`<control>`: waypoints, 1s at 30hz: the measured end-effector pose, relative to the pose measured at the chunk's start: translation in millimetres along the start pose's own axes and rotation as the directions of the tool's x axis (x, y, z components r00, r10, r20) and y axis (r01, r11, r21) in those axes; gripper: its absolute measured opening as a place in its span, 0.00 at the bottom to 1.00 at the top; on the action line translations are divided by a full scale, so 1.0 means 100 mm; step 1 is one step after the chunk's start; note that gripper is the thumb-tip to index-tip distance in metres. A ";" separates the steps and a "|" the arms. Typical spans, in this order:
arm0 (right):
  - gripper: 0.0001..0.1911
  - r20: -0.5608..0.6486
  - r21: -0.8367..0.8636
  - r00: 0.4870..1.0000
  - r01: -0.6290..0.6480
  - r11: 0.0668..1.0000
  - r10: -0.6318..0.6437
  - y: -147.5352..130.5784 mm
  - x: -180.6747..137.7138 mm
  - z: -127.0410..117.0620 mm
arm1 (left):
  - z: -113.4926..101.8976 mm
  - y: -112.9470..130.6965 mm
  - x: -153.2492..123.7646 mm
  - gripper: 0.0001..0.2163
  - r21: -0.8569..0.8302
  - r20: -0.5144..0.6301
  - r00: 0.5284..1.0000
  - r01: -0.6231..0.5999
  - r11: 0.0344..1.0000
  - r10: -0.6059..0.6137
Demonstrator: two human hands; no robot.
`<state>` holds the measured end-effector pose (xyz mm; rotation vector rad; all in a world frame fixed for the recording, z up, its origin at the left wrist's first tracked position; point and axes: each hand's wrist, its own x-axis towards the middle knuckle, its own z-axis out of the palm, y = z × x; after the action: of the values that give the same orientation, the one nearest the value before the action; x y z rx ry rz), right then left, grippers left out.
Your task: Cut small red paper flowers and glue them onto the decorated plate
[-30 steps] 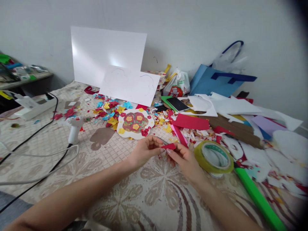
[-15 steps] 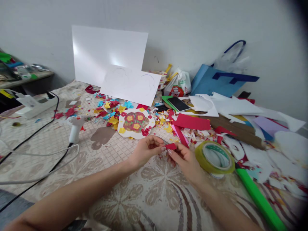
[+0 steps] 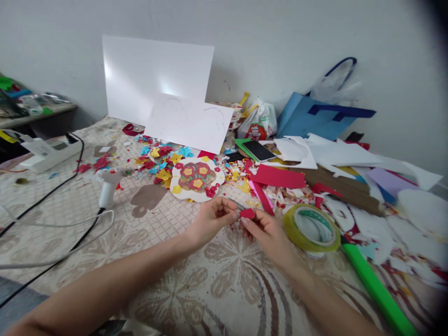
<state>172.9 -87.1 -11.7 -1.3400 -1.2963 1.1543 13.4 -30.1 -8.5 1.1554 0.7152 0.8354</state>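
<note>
Between my two hands, above the patterned tablecloth, is a small piece of red paper (image 3: 248,213). My left hand (image 3: 215,218) pinches its left end between thumb and fingertips. On the other side my right hand (image 3: 266,229) is closed on its right end, the thumb in front. A thin grey rod-like thing (image 3: 239,205) shows just behind the fingers; I cannot tell whether it is held. Just beyond my left hand lies a scalloped white card (image 3: 175,183) decorated with red and yellow paper flowers.
A yellow tape roll (image 3: 294,233) and a green-handled tool (image 3: 376,287) lie to the right. Red paper strips (image 3: 279,177), a phone (image 3: 259,150) and paper scraps spread behind. At left are a white glue gun (image 3: 108,189), cables and a power strip (image 3: 52,156).
The red paper has turned or bent between my fingers: its straight upper edge now looks rounded. Both hands keep their pinch in nearly the same place.
</note>
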 end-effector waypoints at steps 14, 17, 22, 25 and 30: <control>0.10 0.008 0.032 1.000 -0.020 0.999 0.020 0.06 0.03 -0.02 | -0.01 -0.01 0.02 0.13 -0.001 -0.012 1.000 0.017 1.000 -0.017; 0.10 0.043 -0.013 0.999 0.000 1.000 0.001 0.04 0.01 -0.02 | 0.00 -0.02 0.02 0.14 -0.007 -0.004 1.000 0.026 1.000 -0.026; 0.11 0.021 -0.272 0.998 0.059 0.960 -0.055 -0.05 0.03 -0.16 | -0.03 0.00 0.02 0.13 -0.009 -0.026 0.999 0.029 1.000 -0.030; 0.06 -0.068 -0.673 0.964 0.146 0.725 -0.257 -0.08 0.06 -0.28 | -0.04 0.03 0.03 0.13 -0.021 -0.039 0.999 0.020 1.000 -0.020; 0.03 0.025 -0.936 0.976 0.099 0.338 -0.215 -0.01 0.07 -0.32 | -0.05 0.04 0.03 0.14 -0.025 -0.011 0.999 0.037 0.999 -0.037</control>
<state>204.8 -80.4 -6.4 -1.9578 -2.0943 0.0352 10.3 -24.7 -5.8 1.1133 0.7318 0.8177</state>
